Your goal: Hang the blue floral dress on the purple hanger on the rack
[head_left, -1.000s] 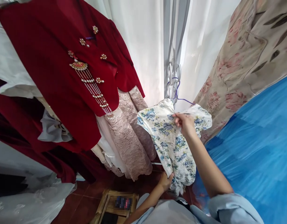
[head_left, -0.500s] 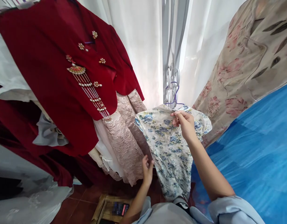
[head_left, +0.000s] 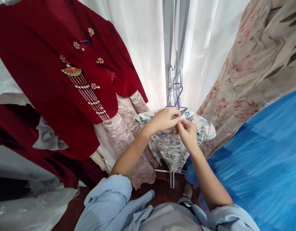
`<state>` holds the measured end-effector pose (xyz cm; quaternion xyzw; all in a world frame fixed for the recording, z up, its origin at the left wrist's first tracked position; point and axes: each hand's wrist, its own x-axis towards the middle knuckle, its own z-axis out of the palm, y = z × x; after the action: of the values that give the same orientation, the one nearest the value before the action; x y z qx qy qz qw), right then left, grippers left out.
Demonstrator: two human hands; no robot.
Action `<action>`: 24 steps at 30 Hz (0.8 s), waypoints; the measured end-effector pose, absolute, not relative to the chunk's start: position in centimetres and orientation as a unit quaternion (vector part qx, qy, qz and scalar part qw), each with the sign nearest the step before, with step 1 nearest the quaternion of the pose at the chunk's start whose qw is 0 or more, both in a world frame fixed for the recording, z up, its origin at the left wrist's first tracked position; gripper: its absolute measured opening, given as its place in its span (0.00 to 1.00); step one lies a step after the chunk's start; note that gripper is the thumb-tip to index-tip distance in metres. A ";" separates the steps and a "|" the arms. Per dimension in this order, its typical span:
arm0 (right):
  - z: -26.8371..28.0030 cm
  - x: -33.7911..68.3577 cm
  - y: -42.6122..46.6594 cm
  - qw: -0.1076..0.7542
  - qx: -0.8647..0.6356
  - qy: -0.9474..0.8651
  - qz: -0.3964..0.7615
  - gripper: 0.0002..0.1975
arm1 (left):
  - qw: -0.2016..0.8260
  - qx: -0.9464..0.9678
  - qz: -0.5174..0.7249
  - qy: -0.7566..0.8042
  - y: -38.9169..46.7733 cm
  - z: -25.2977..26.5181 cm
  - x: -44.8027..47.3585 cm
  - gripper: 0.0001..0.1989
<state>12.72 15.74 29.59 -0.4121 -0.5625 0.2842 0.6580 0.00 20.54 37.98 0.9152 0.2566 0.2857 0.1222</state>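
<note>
A white dress with a blue floral print hangs in front of me on a purple hanger. At its neckline my left hand comes in from the left, thumb and fingers pinched on the cloth. My right hand is closed too, its fingertips gripping the neckline edge right against the left ones. What exactly lies between the fingertips is hidden by the hands. The lower part of the dress narrows, and thin straps dangle below it.
On the left hang a red jacket with beaded ornaments and a pink textured garment. A beige floral garment and blue tulle are on the right. White curtains and a grey pole stand behind.
My left hand has risen from beside the dress to its neckline and joined my right hand. The dress hem has swung away from me, and the wooden stool below is out of sight.
</note>
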 end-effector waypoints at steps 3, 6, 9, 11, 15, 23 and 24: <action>29.8 13.1 16.0 0.652 -0.428 -0.556 0.289 0.21 | 0.141 0.914 0.303 0.232 21.5 37.5 0.7 0.09; 30.1 13.4 16.6 0.655 -0.433 -0.545 0.294 0.21 | 0.127 0.908 0.340 0.210 22.0 36.8 1.3 0.09; 28.9 13.4 17.7 0.648 -0.438 -0.537 0.315 0.19 | 0.090 0.891 0.396 0.200 22.4 36.9 1.9 0.08; 26.4 13.4 18.1 0.625 -0.456 -0.536 0.340 0.17 | 0.064 0.876 0.434 0.202 22.8 37.3 2.0 0.08; 18.0 12.8 17.6 0.541 -0.534 -0.518 0.392 0.19 | 0.066 0.866 0.447 0.215 23.9 37.9 1.4 0.06; 10.4 11.0 15.0 0.498 -0.547 -0.486 0.465 0.24 | 0.332 0.650 0.625 0.277 30.1 37.6 -7.5 0.11; 10.8 11.0 14.9 0.508 -0.528 -0.488 0.475 0.24 | 0.386 0.603 0.635 0.288 31.2 37.4 -9.4 0.13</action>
<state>10.98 14.95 10.83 -0.5282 -0.4877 0.4746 0.5079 -9.37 31.16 37.35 0.6035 0.2879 0.6353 0.3865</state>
